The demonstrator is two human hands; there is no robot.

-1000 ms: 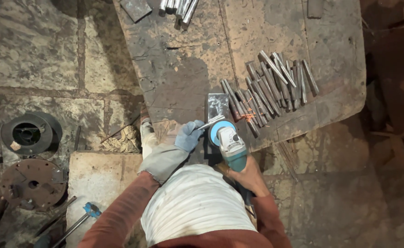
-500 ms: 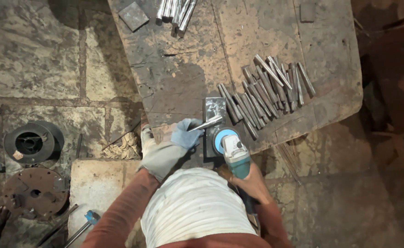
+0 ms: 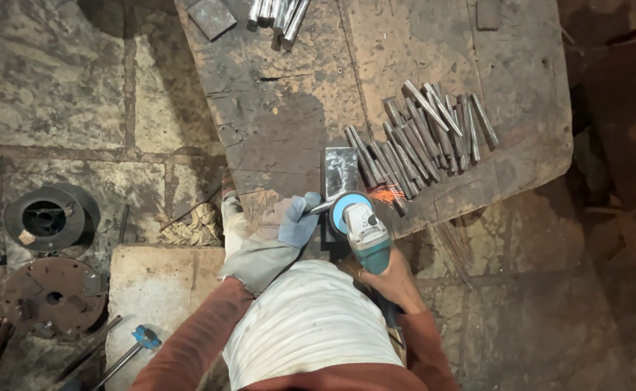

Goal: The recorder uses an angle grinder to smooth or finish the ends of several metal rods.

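Head view, looking straight down. I see my left hand (image 3: 289,221), in a grey and blue work glove, with its fingers clenched on a thin metal rod (image 3: 321,208) that it presses against the near edge of the counter (image 3: 296,108). The rod's free end lies touching the blue-guarded disc of an angle grinder (image 3: 358,228). My right hand (image 3: 390,279) is bare and its fingers are wrapped round the teal grinder body, low on the handle. A small burst of orange sparks (image 3: 387,194) shows just past the disc, at the foot of the rod pile.

The rod and the grinder sit at the counter's near edge, directly in front of my body. Just beyond them a small shiny steel block (image 3: 340,168) lies flat on the counter. To its right a fanned pile of short metal rods (image 3: 423,134) lies side by side, some crossing. A second bundle of rods (image 3: 278,14) lies at the counter's far edge, beside a flat dark plate (image 3: 212,16).

On the stone floor to my left I note a wire spool (image 3: 47,217), a rusty round disc (image 3: 54,293) and a blue-handled tool (image 3: 144,337).
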